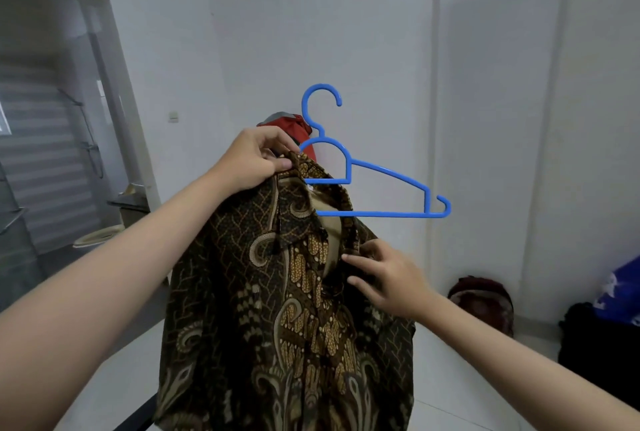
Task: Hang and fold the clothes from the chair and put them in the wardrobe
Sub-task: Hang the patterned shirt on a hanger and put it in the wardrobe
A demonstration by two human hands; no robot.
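Observation:
A brown batik shirt [277, 309] hangs in front of me, held up at chest height. My left hand [258, 162] pinches its collar and left shoulder together with the left end of a blue plastic hanger [381, 184]. That end of the hanger is inside the shirt; its right arm and hook stick out bare. My right hand [386, 280] rests on the shirt's open front placket, fingers spread and partly tucked under the fabric. Behind the shirt, red and grey clothes [289, 127] are piled up; what they lie on is hidden.
A white wall stands close behind. At the left a doorway [69, 119] opens onto a bathroom. Against the right wall on the floor sit a dark red backpack [483, 304], a black bag [599, 354] and a blue bag [621, 292].

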